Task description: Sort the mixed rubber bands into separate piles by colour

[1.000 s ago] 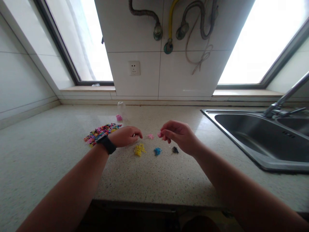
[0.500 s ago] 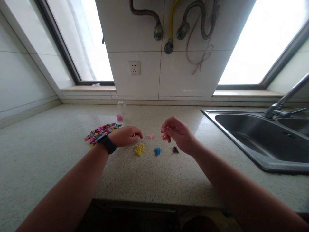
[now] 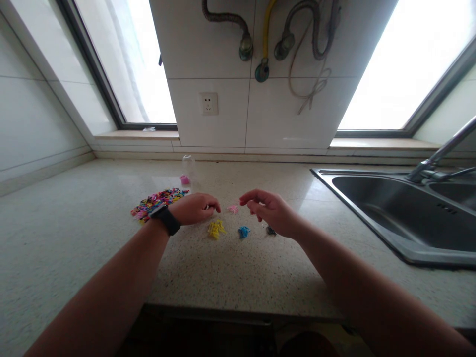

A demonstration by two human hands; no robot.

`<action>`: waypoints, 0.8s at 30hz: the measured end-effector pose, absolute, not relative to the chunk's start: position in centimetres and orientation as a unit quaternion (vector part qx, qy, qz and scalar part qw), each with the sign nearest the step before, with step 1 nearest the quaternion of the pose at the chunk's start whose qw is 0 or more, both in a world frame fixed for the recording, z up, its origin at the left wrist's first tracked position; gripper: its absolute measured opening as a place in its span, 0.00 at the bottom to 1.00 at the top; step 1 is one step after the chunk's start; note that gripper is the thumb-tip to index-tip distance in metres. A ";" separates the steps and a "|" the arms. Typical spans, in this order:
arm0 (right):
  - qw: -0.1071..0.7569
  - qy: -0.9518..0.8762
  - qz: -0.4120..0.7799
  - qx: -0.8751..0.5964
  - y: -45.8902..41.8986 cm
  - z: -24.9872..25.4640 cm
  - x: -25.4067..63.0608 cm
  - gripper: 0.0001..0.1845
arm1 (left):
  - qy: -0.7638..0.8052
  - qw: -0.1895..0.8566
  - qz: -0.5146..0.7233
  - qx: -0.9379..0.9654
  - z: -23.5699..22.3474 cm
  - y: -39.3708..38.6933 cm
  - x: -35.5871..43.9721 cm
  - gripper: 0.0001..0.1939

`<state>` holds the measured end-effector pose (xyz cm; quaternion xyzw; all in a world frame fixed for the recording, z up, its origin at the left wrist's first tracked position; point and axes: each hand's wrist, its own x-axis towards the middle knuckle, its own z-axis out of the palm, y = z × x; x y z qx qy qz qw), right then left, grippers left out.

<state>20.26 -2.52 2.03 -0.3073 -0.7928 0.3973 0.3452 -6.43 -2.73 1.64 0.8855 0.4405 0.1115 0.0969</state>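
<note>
The two hands are well apart from each other over the speckled desk [image 3: 208,277]. The right hand [image 3: 273,210] is loosely bent, its index finger stretched forward and its thumb a little below, the tips parted. The left hand [image 3: 195,208] lies low with curled fingers — whether anything is tucked inside them I cannot tell. A dark watch [image 3: 166,221] sits on the left wrist.

Between the hands lies a small pink pile [image 3: 232,209], apart from both. Nearer the person, three more little piles form a row: a yellow pile [image 3: 216,229] just below the left fingers, a blue pile [image 3: 244,232] in the middle, and a black pile [image 3: 271,231] partly hidden by the right hand. The pieces are too small to make out singly.

A large mixed-colour heap [image 3: 158,202] spreads beyond the left wrist, partly covered by it. Behind that stands a clear container [image 3: 189,166] with a pink object [image 3: 185,180] at its foot. Farther out, a steel sink [image 3: 394,203] with a tap [image 3: 427,166] fills the right side — and a socket [image 3: 209,103] is set in the tiled wall.
</note>
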 end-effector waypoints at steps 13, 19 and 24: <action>0.134 -0.944 0.008 -0.301 -1.7 0.6 20.0 0.25 | 0.443 0.101 0.108 0.884 1.7 -2.8 -6.2 0.15; 0.110 -0.941 -0.040 -0.318 -1.7 0.3 19.7 0.23 | 0.445 0.099 0.111 0.883 1.7 -2.8 -6.3 0.15; 0.107 -0.945 -0.038 -0.306 -1.7 0.2 19.4 0.23 | 0.447 0.104 0.115 0.881 1.5 -2.6 -6.4 0.15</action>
